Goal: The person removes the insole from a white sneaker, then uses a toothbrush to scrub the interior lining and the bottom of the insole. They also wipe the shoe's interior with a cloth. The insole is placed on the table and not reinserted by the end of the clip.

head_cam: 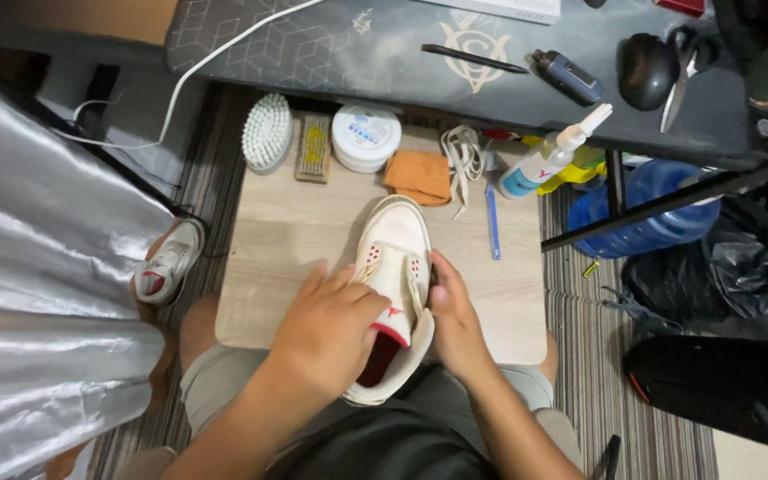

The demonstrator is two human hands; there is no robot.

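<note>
the white sneaker [395, 284] is lying toe-away on the pale wooden board [295, 231] that is resting across the person's lap, which is putting it right under the eyes and within both arms' reach. the left hand [331, 324] is spreading flat over the sneaker's left side and collar, fingers loosely apart and pressing rather than closing round it, seemingly to keep it from sliding on the smooth board. the right hand [453, 316] is cupping the other side, thumb and fingers closing on the edge by the tongue and eyelets, so the sneaker is being braced between both palms with its red lining facing up. the laces [464, 156] are lying apart in a loose heap at the board's far edge, beside the folded orange cloth [418, 175], the round white tub [365, 137], the white brush [267, 133] and the small wooden brush [314, 148], all lined up just out of the working area. a second sneaker [166, 264] is sitting on the floor to the left.
</note>
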